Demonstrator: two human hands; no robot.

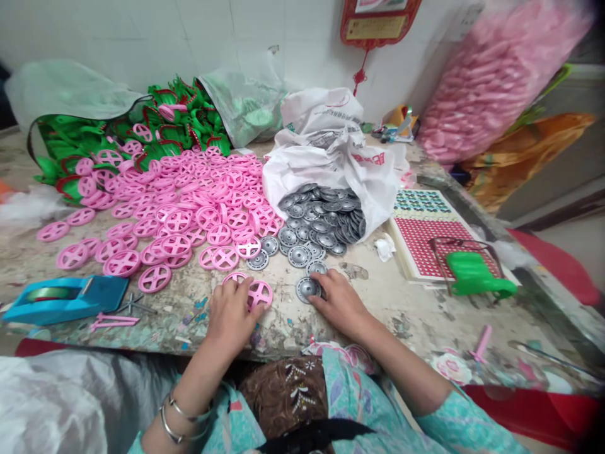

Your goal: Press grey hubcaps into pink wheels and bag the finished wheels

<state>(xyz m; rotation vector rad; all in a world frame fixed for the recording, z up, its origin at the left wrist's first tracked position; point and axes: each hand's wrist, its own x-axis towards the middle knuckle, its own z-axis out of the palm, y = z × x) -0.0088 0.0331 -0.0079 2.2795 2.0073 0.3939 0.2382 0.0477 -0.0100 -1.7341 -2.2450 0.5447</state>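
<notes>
2 hands touch pink wheel, grey disc.

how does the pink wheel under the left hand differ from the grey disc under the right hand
The pink wheel is open-spoked with gaps, under the left hand; the grey disc looks solid and metallic, at the right hand. The wheel looks slightly larger. Both are round and lie flat on the table.

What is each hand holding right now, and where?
Left hand grips a pink wheel by its rim; right hand fingers a grey disc at its edge.
</notes>
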